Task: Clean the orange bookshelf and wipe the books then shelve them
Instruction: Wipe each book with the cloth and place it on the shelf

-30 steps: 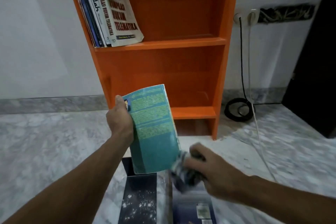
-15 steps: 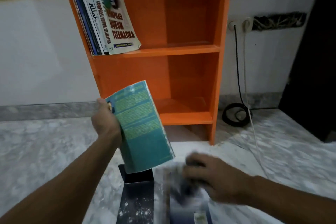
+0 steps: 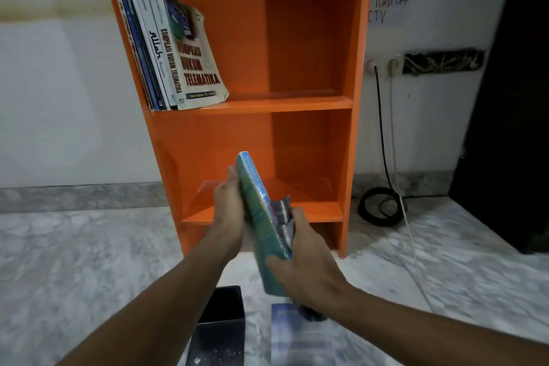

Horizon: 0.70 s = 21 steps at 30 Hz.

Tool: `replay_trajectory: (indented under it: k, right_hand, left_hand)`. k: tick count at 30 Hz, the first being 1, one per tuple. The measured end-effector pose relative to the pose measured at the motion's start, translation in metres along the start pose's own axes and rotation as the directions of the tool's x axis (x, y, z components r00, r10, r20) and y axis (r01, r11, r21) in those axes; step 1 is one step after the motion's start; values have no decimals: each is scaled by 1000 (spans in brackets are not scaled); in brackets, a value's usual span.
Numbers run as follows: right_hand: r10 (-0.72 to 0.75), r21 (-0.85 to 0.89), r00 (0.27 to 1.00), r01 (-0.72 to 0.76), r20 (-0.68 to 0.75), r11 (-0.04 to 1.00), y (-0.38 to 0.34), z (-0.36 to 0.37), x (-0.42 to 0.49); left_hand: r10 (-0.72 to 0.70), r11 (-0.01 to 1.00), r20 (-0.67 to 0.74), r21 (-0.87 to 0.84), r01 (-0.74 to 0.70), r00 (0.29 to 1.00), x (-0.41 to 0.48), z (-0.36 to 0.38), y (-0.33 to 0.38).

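Note:
The orange bookshelf [image 3: 350,116] stands against the white wall. Several books [image 3: 178,59] lean at the left of its upper shelf; the lower shelf holds nothing. I hold a teal book [image 3: 261,223] edge-on in front of the lower shelf. My left hand [image 3: 228,211] grips its left face. My right hand [image 3: 303,264] presses a grey-blue cloth [image 3: 282,214] against its right face, thumb on the book's lower edge. Two dark books [image 3: 219,333] lie on the marble floor below my arms.
A black cable coil [image 3: 380,208] and a white cable run down from wall sockets [image 3: 383,65] right of the shelf. A dark door or cabinet [image 3: 511,128] fills the right edge. Marble floor spreads on both sides.
The teal book has turned from cover-facing to edge-on and moved right. My right hand rose from the floor books with the cloth and now presses it on the book.

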State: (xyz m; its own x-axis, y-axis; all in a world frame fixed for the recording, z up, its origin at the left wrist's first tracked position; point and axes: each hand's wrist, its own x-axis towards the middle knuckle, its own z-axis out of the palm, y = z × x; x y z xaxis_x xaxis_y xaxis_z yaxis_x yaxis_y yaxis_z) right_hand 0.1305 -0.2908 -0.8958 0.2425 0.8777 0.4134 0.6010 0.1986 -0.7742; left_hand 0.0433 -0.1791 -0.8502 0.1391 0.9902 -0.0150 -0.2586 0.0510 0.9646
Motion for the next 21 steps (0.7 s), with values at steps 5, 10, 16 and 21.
replay_trajectory:
  k: [5,10,16,21]
  right_hand:
    - [-252,-457,966,196,-64,867,24,3,0]
    - [-372,-381,868,482,328,789,32,-12,-45]
    - [-462,-446,886,400,-34,801,9,-54,22]
    - [-460,-650,888,347,-4,676,-1,-18,35]
  left_hand:
    - [-97,994,34,58,95,995,-6,20,8]
    - [-216,976,31,-31,217,976,1,-4,7]
    - [-266,962,276,18,271,924,-10,-21,11]
    - [-299,949,373,15,316,878,-16,-12,17]
